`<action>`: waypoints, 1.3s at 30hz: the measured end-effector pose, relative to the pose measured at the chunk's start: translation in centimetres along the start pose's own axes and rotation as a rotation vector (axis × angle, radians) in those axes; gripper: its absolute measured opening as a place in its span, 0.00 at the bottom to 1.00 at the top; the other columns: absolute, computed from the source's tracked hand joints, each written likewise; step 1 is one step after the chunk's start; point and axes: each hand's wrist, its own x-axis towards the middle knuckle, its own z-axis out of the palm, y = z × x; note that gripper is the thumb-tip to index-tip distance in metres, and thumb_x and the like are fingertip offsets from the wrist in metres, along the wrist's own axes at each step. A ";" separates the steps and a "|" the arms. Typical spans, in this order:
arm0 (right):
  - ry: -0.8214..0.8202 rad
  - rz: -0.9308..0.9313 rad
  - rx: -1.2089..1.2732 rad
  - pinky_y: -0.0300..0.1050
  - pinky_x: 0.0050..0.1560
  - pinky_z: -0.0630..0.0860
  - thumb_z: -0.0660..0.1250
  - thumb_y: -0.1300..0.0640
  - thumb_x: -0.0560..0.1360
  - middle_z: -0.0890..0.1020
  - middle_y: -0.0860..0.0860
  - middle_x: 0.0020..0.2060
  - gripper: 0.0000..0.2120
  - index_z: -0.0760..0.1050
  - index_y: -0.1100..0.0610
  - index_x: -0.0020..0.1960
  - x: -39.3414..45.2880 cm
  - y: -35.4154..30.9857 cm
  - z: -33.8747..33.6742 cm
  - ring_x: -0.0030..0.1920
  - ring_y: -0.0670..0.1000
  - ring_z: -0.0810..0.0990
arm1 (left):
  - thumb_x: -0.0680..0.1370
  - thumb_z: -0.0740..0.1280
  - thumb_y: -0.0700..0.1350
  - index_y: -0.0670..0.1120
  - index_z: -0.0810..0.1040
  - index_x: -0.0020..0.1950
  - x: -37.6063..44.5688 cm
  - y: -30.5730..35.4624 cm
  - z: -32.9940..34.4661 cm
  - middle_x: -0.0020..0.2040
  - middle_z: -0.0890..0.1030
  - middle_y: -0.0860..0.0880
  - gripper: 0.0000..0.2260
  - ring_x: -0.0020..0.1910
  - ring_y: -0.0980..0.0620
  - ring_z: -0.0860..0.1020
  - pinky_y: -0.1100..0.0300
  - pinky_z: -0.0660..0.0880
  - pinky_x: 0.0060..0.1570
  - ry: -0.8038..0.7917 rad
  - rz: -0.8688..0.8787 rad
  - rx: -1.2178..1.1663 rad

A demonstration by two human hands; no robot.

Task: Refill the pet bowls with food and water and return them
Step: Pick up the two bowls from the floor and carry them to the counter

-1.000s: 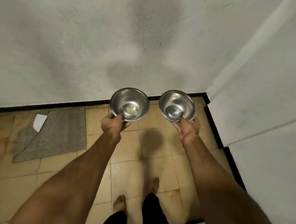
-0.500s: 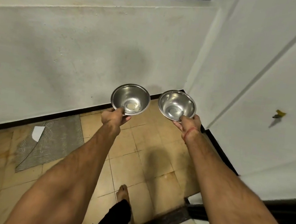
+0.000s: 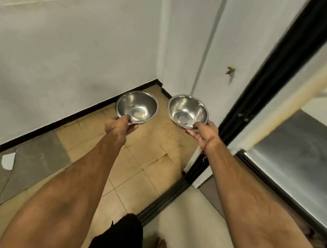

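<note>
A: What's in the head view?

B: Two steel bowls held out in the air over a tan tile floor point(image 3: 152, 149), side by side but apart. The left hand point(image 3: 118, 126) grips the near rim of the left bowl point(image 3: 137, 106), thumb inside the rim, fingers under it. The right hand point(image 3: 205, 134) pinches the near rim of the right bowl point(image 3: 188, 111) the same way (a red thread point(image 3: 212, 141) circles that wrist).

A: Anything in the bowls?

B: The left one has a pale smear at the bottom; the right one looks bare metal, only reflections. Neither holds food or water that I can make out.

A: And around them?

B: A white wall point(image 3: 64, 63) with a black skirting meets a second wall in the corner behind the bowls. A black door frame point(image 3: 263, 90) runs diagonally just right of the right bowl. A grey patch point(image 3: 38, 159) lies on the floor at left.
</note>
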 end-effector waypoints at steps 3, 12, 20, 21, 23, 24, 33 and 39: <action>0.066 -0.025 0.054 0.51 0.47 0.88 0.67 0.76 0.80 0.80 0.59 0.58 0.27 0.70 0.61 0.76 -2.5 0.0 -5.9 0.49 0.59 0.86 | 0.77 0.72 0.34 0.38 0.81 0.65 -3.1 -2.4 2.3 0.53 0.89 0.42 0.16 0.37 0.42 0.89 0.52 0.88 0.46 -0.112 -0.005 0.054; 0.364 -0.110 0.138 0.59 0.58 0.84 0.64 0.77 0.80 0.81 0.64 0.58 0.23 0.73 0.64 0.73 -12.1 0.6 -23.0 0.53 0.65 0.85 | 0.77 0.73 0.32 0.33 0.81 0.62 -14.1 -10.4 9.7 0.54 0.87 0.37 0.13 0.40 0.43 0.88 0.59 0.85 0.32 -0.483 -0.046 0.242; 0.628 -0.206 0.322 0.50 0.37 0.88 0.63 0.77 0.79 0.81 0.62 0.54 0.16 0.76 0.65 0.62 -19.4 1.7 -38.3 0.44 0.56 0.84 | 0.79 0.70 0.30 0.33 0.79 0.60 -25.3 -19.6 17.8 0.48 0.85 0.35 0.09 0.43 0.38 0.87 0.48 0.87 0.46 -0.724 -0.050 0.402; 0.665 -0.217 0.339 0.49 0.36 0.88 0.63 0.77 0.79 0.80 0.61 0.54 0.17 0.76 0.66 0.65 -20.0 1.6 -40.4 0.43 0.55 0.83 | 0.79 0.70 0.30 0.32 0.79 0.60 -26.9 -21.0 19.1 0.47 0.85 0.35 0.10 0.42 0.38 0.87 0.47 0.86 0.46 -0.749 -0.055 0.422; 0.728 -0.241 0.376 0.50 0.36 0.88 0.63 0.77 0.78 0.80 0.61 0.57 0.21 0.75 0.67 0.70 -20.9 1.3 -44.6 0.47 0.56 0.84 | 0.80 0.70 0.29 0.32 0.79 0.61 -29.7 -23.5 21.6 0.47 0.85 0.35 0.10 0.44 0.38 0.87 0.46 0.86 0.48 -0.795 -0.066 0.447; 0.753 -0.252 0.391 0.50 0.36 0.88 0.63 0.78 0.78 0.80 0.62 0.59 0.22 0.74 0.66 0.71 -21.4 1.1 -46.9 0.49 0.57 0.85 | 0.80 0.70 0.29 0.33 0.79 0.61 -31.2 -24.9 23.0 0.49 0.85 0.35 0.10 0.46 0.37 0.87 0.46 0.85 0.50 -0.811 -0.076 0.463; 0.875 -0.248 0.402 0.58 0.52 0.86 0.63 0.77 0.79 0.80 0.63 0.67 0.27 0.74 0.60 0.75 -21.3 -2.3 -65.6 0.49 0.58 0.85 | 0.81 0.70 0.30 0.38 0.76 0.56 -43.1 -36.1 34.6 0.46 0.85 0.38 0.07 0.43 0.38 0.87 0.46 0.86 0.50 -0.846 -0.139 0.522; 0.927 -0.175 0.385 0.46 0.32 0.83 0.61 0.74 0.80 0.81 0.59 0.67 0.23 0.75 0.55 0.70 -19.7 -4.7 -72.4 0.60 0.61 0.86 | 0.81 0.73 0.32 0.39 0.79 0.58 -47.3 -40.8 40.5 0.45 0.85 0.40 0.08 0.43 0.39 0.88 0.48 0.88 0.46 -0.831 -0.127 0.567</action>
